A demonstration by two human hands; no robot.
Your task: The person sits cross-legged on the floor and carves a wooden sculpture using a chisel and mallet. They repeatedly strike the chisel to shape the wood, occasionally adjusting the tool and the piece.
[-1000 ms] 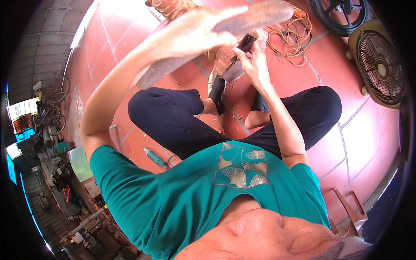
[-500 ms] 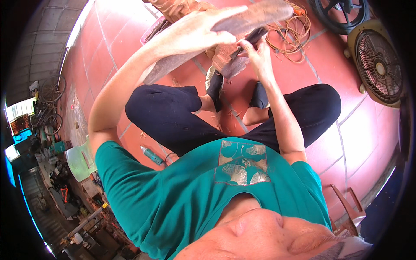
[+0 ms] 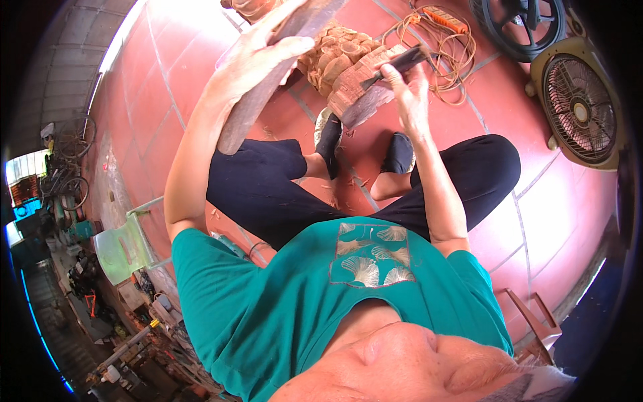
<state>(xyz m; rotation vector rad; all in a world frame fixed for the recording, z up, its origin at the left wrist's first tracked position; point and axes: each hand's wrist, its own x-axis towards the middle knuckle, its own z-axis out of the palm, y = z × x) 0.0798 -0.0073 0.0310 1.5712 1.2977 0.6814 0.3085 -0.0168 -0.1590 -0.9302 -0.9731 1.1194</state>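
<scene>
My left hand (image 3: 258,63) is closed round a long, flat wooden bat (image 3: 249,114), which slants up over the left side of the work. My right hand (image 3: 412,97) grips a dark chisel (image 3: 404,61) between thumb and fingers, its flared end pointing left. That end lies over the block-like end of a carved log (image 3: 343,48), and I cannot tell whether it touches the wood. Rounded, scale-like shapes cover the log's middle, and its near end is rough and greyish at the bottom. The log lies just beyond my feet.
Wood chips are scattered on the red tiled floor (image 3: 167,67) round my crossed legs. An orange power strip (image 3: 445,20) with a coiled cord lies far right, near a black wheel (image 3: 526,23) and a box fan (image 3: 581,100). A pale green plastic stool (image 3: 124,248) stands left.
The bat has swung left and away from the chisel, tilting more steeply, and the carved log shows more. My right hand with the chisel has shifted slightly right.
</scene>
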